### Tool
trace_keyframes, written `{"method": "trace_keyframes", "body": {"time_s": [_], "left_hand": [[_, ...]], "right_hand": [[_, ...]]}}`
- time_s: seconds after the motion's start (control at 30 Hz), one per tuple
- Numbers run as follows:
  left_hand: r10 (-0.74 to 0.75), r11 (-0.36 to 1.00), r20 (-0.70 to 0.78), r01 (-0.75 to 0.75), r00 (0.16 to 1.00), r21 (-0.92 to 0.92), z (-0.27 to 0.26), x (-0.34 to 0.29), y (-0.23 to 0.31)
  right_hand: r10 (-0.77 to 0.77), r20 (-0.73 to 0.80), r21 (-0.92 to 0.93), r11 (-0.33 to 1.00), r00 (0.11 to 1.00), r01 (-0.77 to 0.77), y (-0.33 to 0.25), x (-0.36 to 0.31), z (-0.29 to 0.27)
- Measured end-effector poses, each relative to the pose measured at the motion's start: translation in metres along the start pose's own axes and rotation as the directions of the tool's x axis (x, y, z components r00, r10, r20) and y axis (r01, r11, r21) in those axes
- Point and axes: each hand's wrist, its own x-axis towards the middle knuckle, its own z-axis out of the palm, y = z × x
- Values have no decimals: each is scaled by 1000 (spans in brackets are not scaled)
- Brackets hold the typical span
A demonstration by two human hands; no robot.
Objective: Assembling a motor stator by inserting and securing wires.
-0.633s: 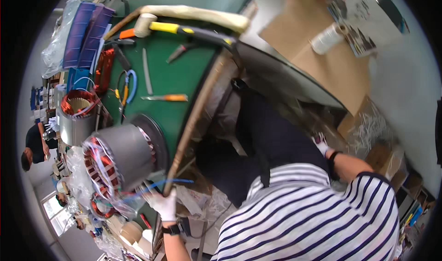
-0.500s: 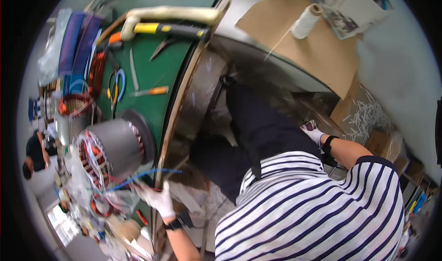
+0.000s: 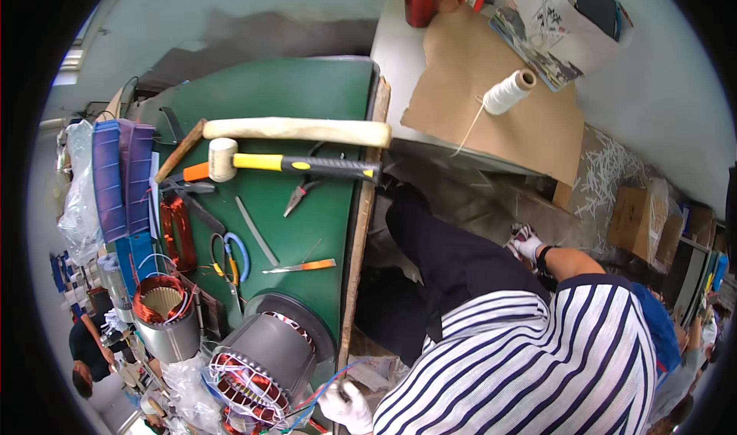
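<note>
My left hand, in a white glove, is at the bottom beside the bench edge. Its fingers are bent but apart, with a gap between them and nothing clearly held. Blue and red lead wires pass right by it, coming from the grey motor stator with its laced copper windings. My right hand, also gloved, hangs low beyond my thigh on the right. Its fingers are loosely curled and apart, and I make out nothing in them.
On the green bench lie a mallet, a pale wooden handle, pliers, scissors and an orange-handled knife. Another stator stands left. A twine spool stands on brown cardboard. White scraps litter the floor.
The view has swung, so the bench and stator appear lower and further right. My left hand appears nearer the bottom edge, still beside the wires. My right hand stays low at my side.
</note>
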Motion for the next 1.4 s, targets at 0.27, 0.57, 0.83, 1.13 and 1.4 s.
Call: {"method": "trace_keyframes", "body": {"time_s": [0.27, 0.57, 0.83, 1.13, 1.4], "left_hand": [[445, 880, -18, -441, 895, -176, 43, 8, 55], [343, 937, -154, -350, 927, -15, 96, 61, 142], [189, 971, 101, -201, 977, 131, 98, 153, 112], [204, 975, 89, -210, 975, 66, 102, 138, 97], [245, 968, -25, -243, 969, 56, 107, 142, 97]], "right_hand": [[26, 234, -324, 945, 972, 52, 11, 82, -4], [-302, 419, -192, 892, 856, 409, 2, 87, -15], [-245, 730, -488, 467, 638, 738, -20, 51, -58], [-297, 803, -452, 263, 517, 853, -41, 69, -32], [-469, 749, -294, 398, 468, 869, -37, 97, -17]]}}
